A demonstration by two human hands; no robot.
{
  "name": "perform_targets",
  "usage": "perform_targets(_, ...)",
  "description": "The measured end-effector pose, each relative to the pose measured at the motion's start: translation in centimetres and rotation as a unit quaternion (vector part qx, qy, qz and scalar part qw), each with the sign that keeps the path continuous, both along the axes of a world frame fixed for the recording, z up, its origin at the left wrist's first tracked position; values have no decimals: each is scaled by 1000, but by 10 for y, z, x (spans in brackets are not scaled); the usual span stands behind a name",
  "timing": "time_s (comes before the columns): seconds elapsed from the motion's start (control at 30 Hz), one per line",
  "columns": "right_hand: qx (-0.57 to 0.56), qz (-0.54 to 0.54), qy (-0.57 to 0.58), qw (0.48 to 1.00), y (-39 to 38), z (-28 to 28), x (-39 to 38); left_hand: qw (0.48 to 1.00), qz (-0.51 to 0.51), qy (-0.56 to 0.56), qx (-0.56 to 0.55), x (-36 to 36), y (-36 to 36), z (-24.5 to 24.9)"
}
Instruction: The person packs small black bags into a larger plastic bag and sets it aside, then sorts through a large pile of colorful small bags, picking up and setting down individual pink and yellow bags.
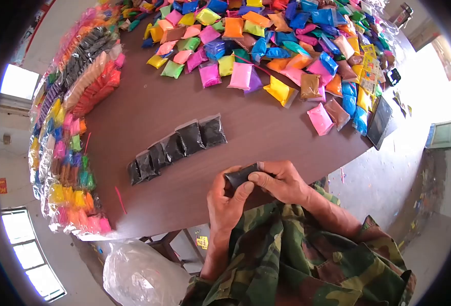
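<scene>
I see the black packet point(241, 176) clamped by both hands, left hand point(228, 201) closed under it, right hand point(281, 181) gripping over it, above the table point(266, 135) edge, with a packet row point(177, 148) just beyond the knuckles and coloured packets point(266, 46) farther off.

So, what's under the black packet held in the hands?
The left hand cups the black packet from below, the right hand pinching its end. Its underside is covered by them.

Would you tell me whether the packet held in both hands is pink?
No, the packet held by the left hand and right hand is black, like the row of packets on the table.
</scene>
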State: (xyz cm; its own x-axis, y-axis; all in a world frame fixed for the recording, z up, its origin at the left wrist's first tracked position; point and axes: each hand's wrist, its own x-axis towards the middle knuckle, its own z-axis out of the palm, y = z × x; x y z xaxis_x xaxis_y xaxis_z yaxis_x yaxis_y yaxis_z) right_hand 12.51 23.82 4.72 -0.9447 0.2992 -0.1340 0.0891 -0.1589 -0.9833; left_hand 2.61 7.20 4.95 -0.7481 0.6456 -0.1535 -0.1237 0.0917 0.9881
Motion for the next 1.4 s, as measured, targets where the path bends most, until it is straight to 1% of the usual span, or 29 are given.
perform_targets(0.1, -87, 18, -14, 996, 4, 5, 1, 997, -16, -69, 27, -2, -1, 0)
perform_targets(0.2, -124, 36, -9, 992, 10, -3, 4, 990, -43, -124, 49, -6, -4, 2)
perform_targets(0.33, -125, 64, -2, 990, 15, -5, 5, 980, -81, -174, 56, -15, -11, 7)
perform_targets(0.43, -95, 66, -15, 993, 15, -5, 4, 983, -88, -155, 54, -17, -16, 8)
perform_targets(0.53, -61, 40, -19, 997, 10, 1, 0, 994, -39, -58, 79, -13, -7, 15)
perform_targets(0.63, -4, 11, 12, 1000, 2, 5, -2, 999, 17, -11, -28, -10, -2, 13)
perform_targets(0.7, 56, -1, 53, 997, 0, 2, -3, 997, 58, -37, -31, -11, -4, 1)
perform_targets(0.8, -40, 17, -19, 999, 5, 10, 2, 993, 99, -58, -18, -7, 2, -5)
perform_targets(0.83, -52, 14, -17, 998, 5, 9, 3, 992, 112, -61, -12, -5, 3, -5)
perform_targets(0.93, -79, 15, -4, 997, 4, 2, 3, 992, 117, -47, 9, -5, -2, -20)
perform_targets(1.03, -81, 8, -2, 997, 5, 1, 6, 991, 119, -55, -20, -9, -6, -21)
perform_targets(1.13, -69, 0, -20, 997, 2, 5, 4, 990, 115, -68, -33, -12, -11, -7)
perform_targets(1.2, -66, -10, -31, 997, 0, 7, 3, 994, 96, -42, -23, -6, -2, 16)
perform_targets(1.23, -2, -28, 10, 1000, -2, 2, 0, 996, 86, -29, -18, -4, 1, 22)
perform_targets(1.3, 129, -65, 92, 985, -5, -13, -5, 997, 45, -15, -58, -7, -7, 16)
perform_targets(1.33, 124, -68, 96, 985, -6, -13, -5, 997, 24, -9, -78, -8, -10, 13)
perform_targets(1.4, 116, -75, 103, 985, -6, -11, -4, 998, 29, -16, -61, -4, -6, 14)
